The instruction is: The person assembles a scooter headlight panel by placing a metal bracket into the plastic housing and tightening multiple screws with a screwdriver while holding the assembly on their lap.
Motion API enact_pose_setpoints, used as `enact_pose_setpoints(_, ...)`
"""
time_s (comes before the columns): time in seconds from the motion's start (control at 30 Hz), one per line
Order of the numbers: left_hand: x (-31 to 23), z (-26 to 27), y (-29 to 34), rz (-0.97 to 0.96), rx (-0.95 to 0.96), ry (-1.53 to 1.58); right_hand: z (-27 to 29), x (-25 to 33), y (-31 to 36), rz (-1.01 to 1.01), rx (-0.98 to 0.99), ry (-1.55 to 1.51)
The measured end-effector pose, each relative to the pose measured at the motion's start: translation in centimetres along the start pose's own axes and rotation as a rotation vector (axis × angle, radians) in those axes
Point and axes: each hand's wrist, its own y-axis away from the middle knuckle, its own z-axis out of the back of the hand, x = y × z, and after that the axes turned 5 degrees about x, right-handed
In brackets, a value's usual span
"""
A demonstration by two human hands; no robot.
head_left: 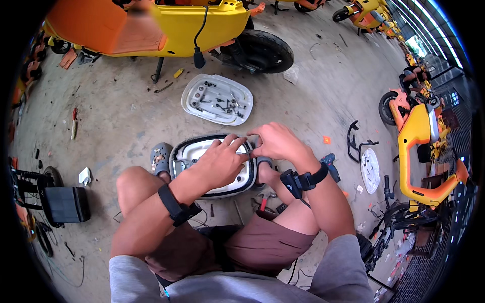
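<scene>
Between my feet lies an upturned scooter seat [235, 192], its white underside facing up inside a black rim. My left hand [220, 162] reaches over the seat, fingers bent down at its far right end. Against it, my right hand [277, 141] is closed in a pinch at the same rim. A small dark part shows where the fingertips meet, but I cannot make out what it is. A metal bracket [183, 164] shows at the seat's left end.
Beyond the seat, a white tray-like cover [217, 118] holds loose bolts and small metal parts. A yellow scooter [202, 30] stands behind it. To my right are a cordless drill [331, 166], a black tubular rack [354, 144] and another white panel [370, 171]. A black box [66, 204] sits left.
</scene>
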Motion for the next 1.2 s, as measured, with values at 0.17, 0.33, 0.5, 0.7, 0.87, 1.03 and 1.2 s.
enact_pose_setpoints(0.17, -0.2, 0.6, -0.3, 0.005, -0.232, -0.004, -0.3, 0.5, -0.1, -0.124, 0.077, -0.073)
enact_pose_setpoints(0.33, 0.0, 0.2, -0.1, -0.009, -0.115, 0.053, -0.7, -0.2, -0.7, -0.054, 0.036, -0.231)
enact_pose_setpoints(0.5, -0.4, -1.1, -0.3, -0.077, 0.049, -0.022, -0.6, -1.8, -0.2, 0.107, 0.166, -0.377)
enact_pose_setpoints(0.7, -0.4, -1.5, -0.7, -0.055, 0.076, -0.011, 0.1, -0.3, 0.3, 0.019, 0.096, -0.229)
enact_pose_setpoints(0.87, -0.5, -1.8, -0.7, -0.031, 0.142, -0.039, -0.8, -0.9, 0.0, 0.053, 0.021, -0.047)
enact_pose_setpoints(1.03, -0.1, -1.8, -0.5, -0.029, 0.145, -0.035, -0.2, -0.7, 0.7, -0.042, -0.014, 0.242)
enact_pose_setpoints(1.2, -0.2, -0.6, -0.4, -0.012, -0.092, -0.026, 0.0, 0.4, 0.9, -0.162, 0.069, 0.271)
